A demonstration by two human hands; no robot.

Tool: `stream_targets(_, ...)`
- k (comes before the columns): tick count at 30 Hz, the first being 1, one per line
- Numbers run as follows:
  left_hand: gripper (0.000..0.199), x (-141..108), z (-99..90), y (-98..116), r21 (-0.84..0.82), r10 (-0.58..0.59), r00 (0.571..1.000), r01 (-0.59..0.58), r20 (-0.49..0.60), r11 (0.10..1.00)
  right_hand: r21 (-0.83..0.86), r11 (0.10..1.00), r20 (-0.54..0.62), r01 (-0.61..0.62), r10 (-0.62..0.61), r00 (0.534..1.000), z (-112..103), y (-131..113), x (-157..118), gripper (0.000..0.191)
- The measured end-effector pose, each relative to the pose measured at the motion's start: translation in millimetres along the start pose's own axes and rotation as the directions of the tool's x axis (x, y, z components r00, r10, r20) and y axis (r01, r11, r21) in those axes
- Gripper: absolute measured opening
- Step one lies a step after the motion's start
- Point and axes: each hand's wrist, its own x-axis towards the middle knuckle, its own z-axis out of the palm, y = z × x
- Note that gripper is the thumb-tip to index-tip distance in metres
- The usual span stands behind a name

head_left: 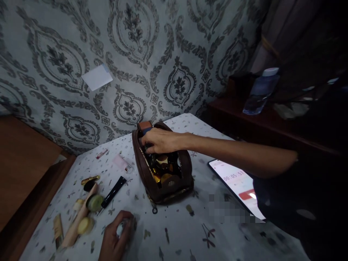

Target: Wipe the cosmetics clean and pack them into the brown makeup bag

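A brown zip-up cosmetic bag stands unzipped on the patterned white cloth. Inside it are several dark and gold-coloured items. My right hand reaches over the bag's rim with curled fingers; its fingertips are inside, and what they hold, if anything, is hidden. Nearer to me and left of the bag, my left hand is closed around a small pale object, mostly covered by the fingers. A black tube, a small green-filled jar and a makeup brush lie beyond the left hand.
A pink tube, a small red-and-clear item, a gold tube, a yellowish round jar and a beige tube lie leftward. A phone showing a timer lies right. A water bottle stands on a dark red surface.
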Motion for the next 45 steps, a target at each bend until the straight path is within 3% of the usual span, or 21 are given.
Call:
stream_targets(8,0.039,0.1,-1.4,7.8,-0.010,-0.005,1.000,0.005,0.007,1.000,0.027,0.999,0.036,-0.018,0.017,0.999,-0.6,-2.5,-4.2,0.029)
stream_targets(14,0.040,3.2,-7.2,10.9,-0.006,0.000,1.000,0.000,0.031,1.000,-0.001,1.000,-0.009,-0.026,0.026,1.000,-0.6,0.5,-5.4,0.036)
stream_targets(21,0.040,9.1,-16.9,16.3,-0.028,-0.003,1.000,0.003,-0.016,1.000,-0.017,0.997,-0.004,-0.072,0.072,0.997,-4.9,-2.1,-7.8,0.031)
stream_targets(26,0.040,8.5,-16.8,17.3,-0.013,0.008,1.000,-0.008,-0.002,1.000,0.006,1.000,-0.032,-0.007,0.008,0.999,-4.8,-11.1,-9.1,0.016)
stream_targets(30,0.041,7.7,-15.3,18.9,-0.019,-0.006,1.000,0.006,0.012,1.000,0.040,0.999,-0.030,0.016,-0.015,0.999,-6.3,-15.8,-10.2,0.017)
stream_targets(36,0.038,18.9,-28.1,18.5,0.046,0.064,0.998,-0.064,0.001,0.997,0.223,0.973,-0.150,-0.061,0.096,0.984,-3.3,-12.5,-9.3,0.020)
stream_targets(40,0.035,33.2,-42.3,15.3,0.159,0.131,0.990,-0.139,0.062,0.977,0.403,0.907,-0.131,-0.119,0.186,0.974,3.3,-11.5,-7.9,0.026)
stream_targets(45,0.036,41.2,-48.5,22.3,0.214,0.152,0.985,-0.166,0.080,0.963,0.430,0.894,-0.148,-0.123,0.204,0.968,4.3,-10.9,-7.7,0.029)
